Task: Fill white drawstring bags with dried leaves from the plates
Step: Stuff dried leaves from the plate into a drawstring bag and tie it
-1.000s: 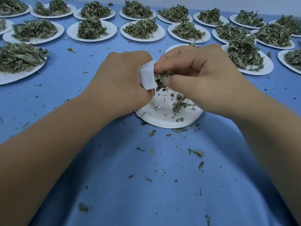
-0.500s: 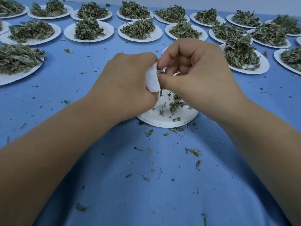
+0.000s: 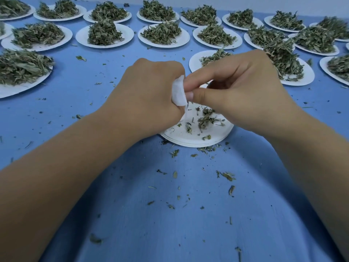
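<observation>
Gripping white bag (image 3: 178, 93) in left hand (image 3: 149, 95), right fingertips (image 3: 188, 83) touching

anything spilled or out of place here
Yes. Dried leaf bits lie scattered on the blue cloth around the near plate stack, below the white bag that the left hand grips and the right hand pinches. They look spilled during filling. Heaped plates behind look tidy.

I've got both hands meeting above the plate stack (image 3: 188, 142) at centre; left hand (image 3: 151, 95) holds the drawstring bag (image 3: 178, 93), right hand (image 3: 241, 91) touching its right edge; leaf scraps (image 3: 205, 120) on the top plate; crumbs (image 3: 227, 175) on the tablecloth (image 3: 188, 233) in front; heaped plates (image 3: 80, 36) in rows behind, more far left and right.
</observation>
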Action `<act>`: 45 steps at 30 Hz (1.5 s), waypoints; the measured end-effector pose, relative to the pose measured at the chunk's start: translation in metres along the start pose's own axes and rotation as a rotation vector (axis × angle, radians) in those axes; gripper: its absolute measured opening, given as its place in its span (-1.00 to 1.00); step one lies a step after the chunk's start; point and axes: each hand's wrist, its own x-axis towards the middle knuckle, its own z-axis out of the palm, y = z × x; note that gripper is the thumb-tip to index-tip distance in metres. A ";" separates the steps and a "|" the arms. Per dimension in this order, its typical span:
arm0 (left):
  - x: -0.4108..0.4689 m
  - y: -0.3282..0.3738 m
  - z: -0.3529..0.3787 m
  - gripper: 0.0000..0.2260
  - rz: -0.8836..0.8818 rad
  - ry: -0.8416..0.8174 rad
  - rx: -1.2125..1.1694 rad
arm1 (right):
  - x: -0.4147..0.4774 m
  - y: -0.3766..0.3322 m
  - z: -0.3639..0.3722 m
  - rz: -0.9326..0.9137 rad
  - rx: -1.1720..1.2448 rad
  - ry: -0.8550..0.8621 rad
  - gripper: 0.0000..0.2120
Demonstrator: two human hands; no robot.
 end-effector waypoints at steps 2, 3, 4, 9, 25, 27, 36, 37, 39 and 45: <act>0.001 0.002 -0.001 -0.79 0.005 -0.023 -0.014 | 0.000 -0.002 0.004 -0.034 -0.022 -0.014 -0.88; 0.001 0.002 -0.002 -0.81 0.016 -0.023 -0.024 | 0.001 -0.002 0.006 -0.048 -0.015 -0.010 -0.91; 0.001 0.002 -0.003 -0.86 0.034 -0.014 -0.030 | 0.001 -0.002 0.007 -0.057 -0.010 0.007 -0.90; -0.002 0.006 -0.008 -0.93 0.080 0.010 -0.027 | 0.007 0.007 0.003 -0.001 -0.184 0.095 -0.63; 0.001 0.003 -0.012 -0.56 0.286 0.105 -0.053 | 0.012 0.011 -0.001 0.215 0.431 -0.145 -0.67; -0.006 -0.004 -0.020 -0.42 0.201 0.021 -0.126 | 0.012 0.012 -0.003 0.206 0.382 -0.086 -0.68; -0.012 0.003 -0.033 -0.77 -0.149 0.189 -0.416 | 0.011 0.009 0.005 0.121 0.124 0.144 -0.76; -0.013 0.007 -0.029 -0.73 -0.179 0.187 -0.395 | 0.010 0.008 0.007 0.113 0.104 0.160 -0.79; -0.015 0.011 -0.021 -0.73 -0.219 0.170 -0.386 | 0.009 0.008 0.009 0.100 0.079 0.161 -0.82; -0.015 0.007 -0.015 -0.90 -0.201 0.165 -0.423 | 0.009 0.008 0.010 0.114 0.049 0.158 -0.84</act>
